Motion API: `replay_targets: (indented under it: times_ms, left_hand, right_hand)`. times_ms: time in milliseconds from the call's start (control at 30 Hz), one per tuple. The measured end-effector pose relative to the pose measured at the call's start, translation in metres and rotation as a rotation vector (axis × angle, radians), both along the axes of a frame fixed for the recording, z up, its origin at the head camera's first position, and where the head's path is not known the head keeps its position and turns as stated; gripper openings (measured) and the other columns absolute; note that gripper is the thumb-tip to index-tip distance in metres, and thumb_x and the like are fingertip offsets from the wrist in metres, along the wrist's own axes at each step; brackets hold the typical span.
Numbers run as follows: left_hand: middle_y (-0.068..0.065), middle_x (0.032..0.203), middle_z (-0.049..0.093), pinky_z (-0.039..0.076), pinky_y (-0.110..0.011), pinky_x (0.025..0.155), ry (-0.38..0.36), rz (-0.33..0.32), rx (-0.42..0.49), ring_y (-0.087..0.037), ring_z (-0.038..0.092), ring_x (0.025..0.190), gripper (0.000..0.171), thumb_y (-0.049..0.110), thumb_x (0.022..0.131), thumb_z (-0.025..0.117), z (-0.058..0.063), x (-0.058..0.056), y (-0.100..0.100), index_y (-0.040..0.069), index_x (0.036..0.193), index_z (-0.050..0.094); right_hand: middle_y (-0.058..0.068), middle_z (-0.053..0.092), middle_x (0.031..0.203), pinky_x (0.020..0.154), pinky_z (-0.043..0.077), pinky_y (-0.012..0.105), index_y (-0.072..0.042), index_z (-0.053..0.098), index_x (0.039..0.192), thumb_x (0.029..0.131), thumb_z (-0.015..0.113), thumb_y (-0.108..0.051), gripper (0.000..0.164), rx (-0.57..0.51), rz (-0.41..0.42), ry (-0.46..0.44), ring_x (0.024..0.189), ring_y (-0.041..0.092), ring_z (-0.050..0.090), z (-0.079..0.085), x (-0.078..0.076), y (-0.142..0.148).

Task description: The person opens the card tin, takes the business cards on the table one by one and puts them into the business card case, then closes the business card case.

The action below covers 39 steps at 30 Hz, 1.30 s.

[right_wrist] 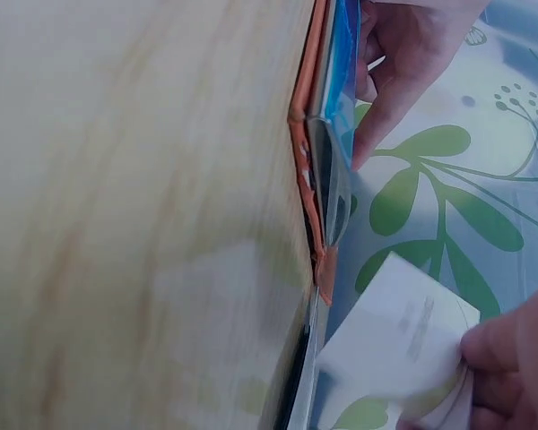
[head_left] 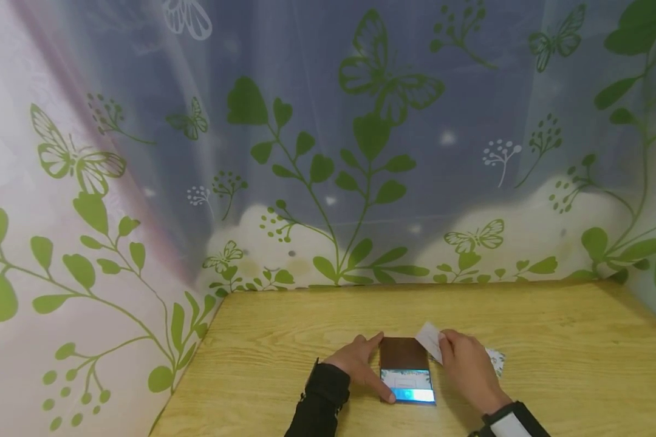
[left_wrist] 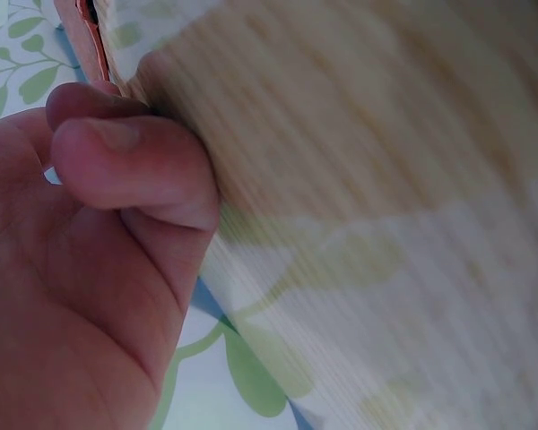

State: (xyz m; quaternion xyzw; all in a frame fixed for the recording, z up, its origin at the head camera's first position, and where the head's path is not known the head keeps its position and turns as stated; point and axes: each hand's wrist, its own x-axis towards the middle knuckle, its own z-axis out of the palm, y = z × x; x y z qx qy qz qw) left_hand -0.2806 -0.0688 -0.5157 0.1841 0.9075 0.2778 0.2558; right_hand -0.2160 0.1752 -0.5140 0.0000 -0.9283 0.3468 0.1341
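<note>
A thin, slightly glossy curtain (head_left: pixel 300 54) printed with green leaves and butterflies fills most of the head view. Before it lies a pale wood-grain table (head_left: pixel 273 321), whose surface reflects the leaf pattern in both wrist views. The left hand (head_left: pixel 356 364) holds a small wallet (head_left: pixel 403 352) along its left side, thumb at the lower edge; the left wrist view shows curled fingers. The right hand (head_left: pixel 469 367) pinches a white card (head_left: pixel 429 341) beside the wallet's upper right corner. From the head, the wallet, on the table between the hands, is a smooth brown rectangle with a shiny blue-and-white lower panel; only the right wrist view reveals its rough orange-brown edge, bulging clear plastic and the card's faint print.
</note>
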Motion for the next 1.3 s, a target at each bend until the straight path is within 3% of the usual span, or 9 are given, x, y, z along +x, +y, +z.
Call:
replay_targets:
  times_ms: [167,433,667,867,1000,1167,1300]
  left_hand:
    - [-0.022,0.164,0.029,0.04,-0.053,0.114,0.016,-0.015,-0.002,-0.038,0.033,0.149,0.124,0.044,0.065,0.099,0.005,0.005,-0.001,0.027,0.166,0.029]
    - [-0.022,0.168,0.021,0.035,-0.056,0.117,-0.019,0.011,0.018,-0.04,0.025,0.153,0.123,0.043,0.065,0.099,0.004,0.005,-0.002,0.03,0.166,0.028]
    - [-0.022,0.165,0.027,0.037,-0.055,0.115,0.004,0.019,0.011,-0.039,0.03,0.15,0.125,0.044,0.062,0.101,-0.004,0.003,-0.001,0.029,0.165,0.031]
    - [-0.02,0.164,0.032,0.039,-0.053,0.114,0.023,0.009,-0.017,-0.037,0.034,0.149,0.125,0.048,0.062,0.1,-0.005,0.002,0.0,0.029,0.165,0.032]
    - [-0.019,0.163,0.033,0.039,-0.052,0.114,0.027,0.008,-0.022,-0.036,0.035,0.148,0.125,0.048,0.062,0.1,-0.002,0.002,0.001,0.029,0.165,0.032]
    - [-0.019,0.163,0.034,0.039,-0.052,0.115,0.046,0.009,-0.035,-0.035,0.037,0.148,0.125,0.048,0.062,0.1,0.003,0.005,0.002,0.028,0.165,0.032]
    - [-0.019,0.161,0.037,0.041,-0.051,0.114,0.062,0.006,-0.046,-0.035,0.04,0.146,0.125,0.049,0.062,0.1,0.006,0.007,0.003,0.027,0.164,0.033]
  right_hand:
    - [0.001,0.05,0.069,0.054,0.036,0.028,0.002,0.07,0.107,0.108,0.052,-0.013,0.024,-0.041,0.035,-0.021,0.062,0.015,0.047,0.0,0.001,-0.001]
    - [0.006,0.062,0.084,0.06,0.04,0.03,0.005,0.068,0.119,0.111,0.048,-0.019,0.032,-0.058,0.054,-0.048,0.069,0.016,0.052,-0.003,0.0,-0.002]
    - [0.007,0.069,0.095,0.062,0.043,0.029,0.001,0.066,0.123,0.112,0.048,-0.027,0.035,-0.139,0.079,-0.076,0.076,0.015,0.056,-0.006,0.001,-0.001]
    - [0.009,0.068,0.103,0.057,0.05,0.029,-0.005,0.064,0.132,0.107,0.056,-0.019,0.029,-0.335,0.12,-0.208,0.07,0.017,0.06,-0.009,0.001,-0.002]
    - [0.011,0.067,0.108,0.056,0.05,0.028,-0.004,0.062,0.137,0.103,0.057,-0.011,0.035,-0.448,0.138,-0.256,0.068,0.019,0.06,-0.011,-0.001,-0.001]
    - [0.008,0.066,0.1,0.057,0.049,0.027,-0.001,0.065,0.13,0.102,0.061,-0.011,0.03,-0.504,0.156,-0.28,0.069,0.018,0.059,-0.013,-0.003,0.001]
    - [0.005,0.063,0.094,0.054,0.048,0.027,-0.001,0.067,0.125,0.102,0.064,-0.011,0.025,-0.489,0.179,-0.269,0.065,0.017,0.057,-0.011,-0.004,0.002]
